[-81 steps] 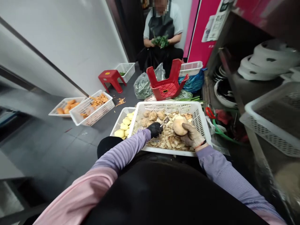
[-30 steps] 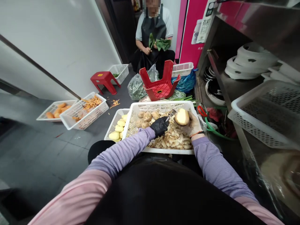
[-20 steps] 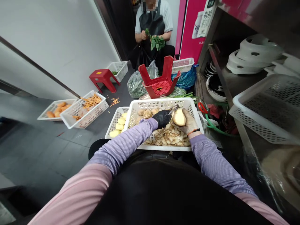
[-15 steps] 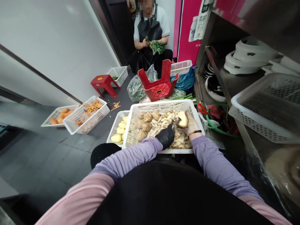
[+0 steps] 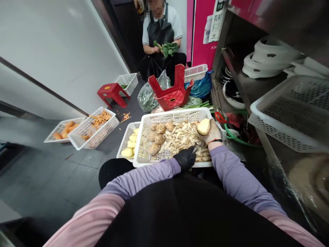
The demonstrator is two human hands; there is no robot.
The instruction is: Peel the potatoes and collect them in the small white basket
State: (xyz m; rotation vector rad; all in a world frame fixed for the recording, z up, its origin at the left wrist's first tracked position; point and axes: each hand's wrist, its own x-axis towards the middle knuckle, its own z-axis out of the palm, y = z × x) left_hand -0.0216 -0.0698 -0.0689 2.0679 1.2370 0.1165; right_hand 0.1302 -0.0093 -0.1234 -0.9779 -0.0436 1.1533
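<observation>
My right hand is wrapped round a partly peeled potato over the right side of a white basket. My left hand, in a black glove, is closed near the basket's front edge, below and to the left of the potato. A small tool, probably a peeler, sticks out of its fingers; its shape is hard to make out. Peelings cover the basket's middle and right. Several unpeeled potatoes lie at its left. Peeled potatoes fill a lower basket beside it.
A red stool lies upturned beyond the basket; another stands left. Baskets of carrots and orange peelings are at the left. A person holds leafy greens ahead. A metal shelf with a white basket is at the right.
My left hand has moved down and slightly right, away from the potato. My right hand has shifted slightly right, and the potato's pale peeled side now shows more fully.
</observation>
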